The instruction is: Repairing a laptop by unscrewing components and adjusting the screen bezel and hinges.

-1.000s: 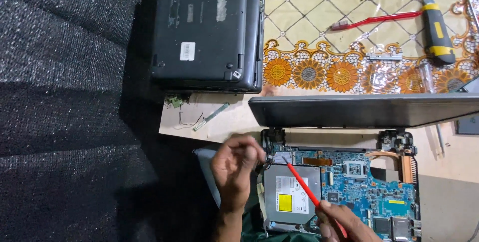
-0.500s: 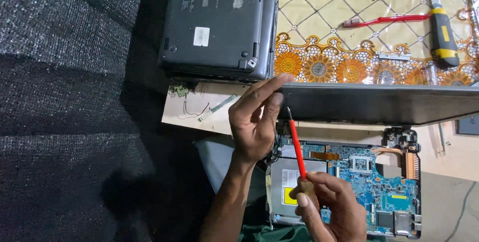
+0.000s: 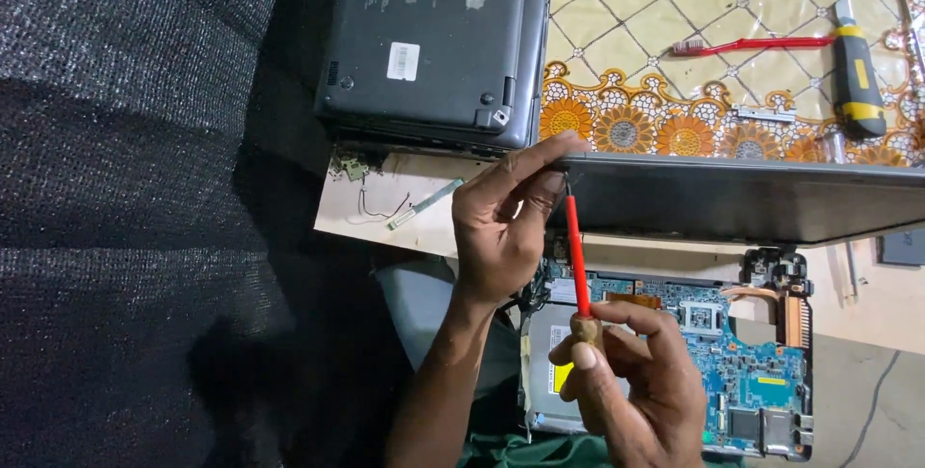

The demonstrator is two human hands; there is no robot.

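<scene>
the opened laptop (image 3: 674, 362) lies low in the middle, its cover off so the blue circuit board (image 3: 742, 372), a copper heat pipe and the silver optical drive (image 3: 551, 362) show. its dark screen lid (image 3: 742, 200) stands up along the far edge, on a pale board (image 3: 424, 208).

the left hand (image 3: 501, 227) is curled, with thumb and forefinger pinched at the near left corner of that lid, right where the tip of the red screwdriver (image 3: 576, 251) meets it. the right hand (image 3: 636, 391) is closed around the screwdriver's pale wooden handle, holding the shaft nearly upright.

half a second back the view sat a little further off, and both hands look much as they did. 1 second ago the left hand was down on the drive and the screwdriver slanted over the board.

a second closed black laptop (image 3: 434, 39) lies beyond, beside a red toothbrush (image 3: 756, 44) and a yellow-black utility knife (image 3: 858, 78) on the floral cloth (image 3: 665, 5).
</scene>
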